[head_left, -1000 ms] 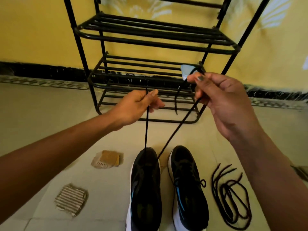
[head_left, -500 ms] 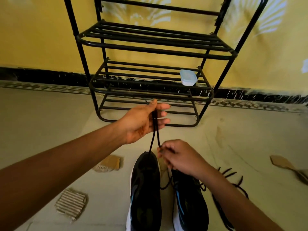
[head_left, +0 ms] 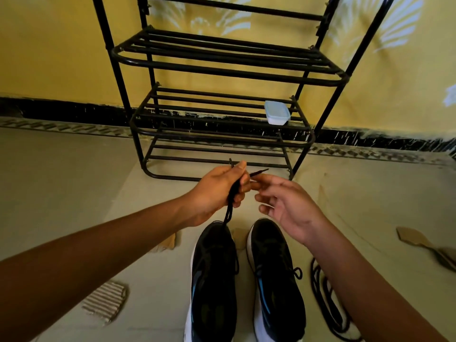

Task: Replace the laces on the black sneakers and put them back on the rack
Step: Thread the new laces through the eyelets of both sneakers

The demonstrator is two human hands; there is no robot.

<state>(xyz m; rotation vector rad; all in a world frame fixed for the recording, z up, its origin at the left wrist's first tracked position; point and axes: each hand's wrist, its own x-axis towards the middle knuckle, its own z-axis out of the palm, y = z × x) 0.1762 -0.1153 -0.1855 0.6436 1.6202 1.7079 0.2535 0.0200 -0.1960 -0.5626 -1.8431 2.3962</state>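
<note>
Two black sneakers with white soles stand side by side on the floor, the left sneaker (head_left: 213, 280) and the right sneaker (head_left: 277, 280). A black lace (head_left: 231, 201) rises from the left sneaker's toe end, both strands together. My left hand (head_left: 217, 191) grips those strands above the shoe, with the lace tips sticking out past the fingers. My right hand (head_left: 286, 208) hovers just right of it, fingers relaxed and spread, fingertips close to a lace tip; I cannot tell if they touch. The black metal rack (head_left: 222, 67) stands behind against the yellow wall.
A small white lidded box (head_left: 276, 112) sits on the rack's middle shelf at the right. A loose coil of black laces (head_left: 328, 309) lies on the floor right of the sneakers. Cardboard scraps (head_left: 106, 302) lie at the left, another piece (head_left: 414, 239) at the far right.
My right hand came down from holding one strand high, passed by the shoe, and now hovers open beside my left hand. My left hand now holds both strands together.
</note>
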